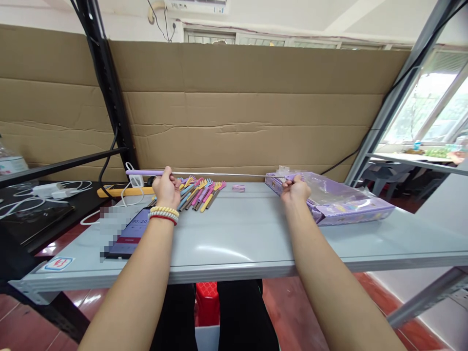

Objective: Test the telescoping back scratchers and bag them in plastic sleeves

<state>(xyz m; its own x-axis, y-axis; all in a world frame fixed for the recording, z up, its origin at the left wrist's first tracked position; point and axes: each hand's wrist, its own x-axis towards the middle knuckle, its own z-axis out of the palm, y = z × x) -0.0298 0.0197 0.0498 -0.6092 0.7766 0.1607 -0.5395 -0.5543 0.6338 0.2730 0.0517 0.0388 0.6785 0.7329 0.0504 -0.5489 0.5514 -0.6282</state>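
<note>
- Phone [127, 236], one, face up at 9 o'clock from the middle of the grey tabletop [234, 234]; screen digits beginning "00:20", remainder covered by the left forearm; red bar below, wording too small to read.
- Sticker [58, 263], one, red mark inside blue border, on the table's near corner between 8 and 9 o'clock; lettering not legible.
- Bottle [12, 161], clear plastic, far out between 9 and 10 o'clock; pale label, print blurred, fill impossible to judge.
- Box [354, 207], purple, printed, lying flat between 2 and 3 o'clock; clear film across its top; contents and printed wording not distinguishable.
- Packet [239, 188], small, pink, at 12 o'clock; markings too fine to read.
- Stick [219, 174], one, thin silver shaft with purple handle [144, 172]; level at 12 o'clock, stretched between both hands.
- Left hand [166, 190], at 10 o'clock; fingers curled closed around the handle end.
- Right hand [296, 190], at 2 o'clock; fingers closed on the stick's other end, near the box.
- Sticks in mixed colours [203, 195], loose, fanned at 11 o'clock, beside the left hand.
</note>
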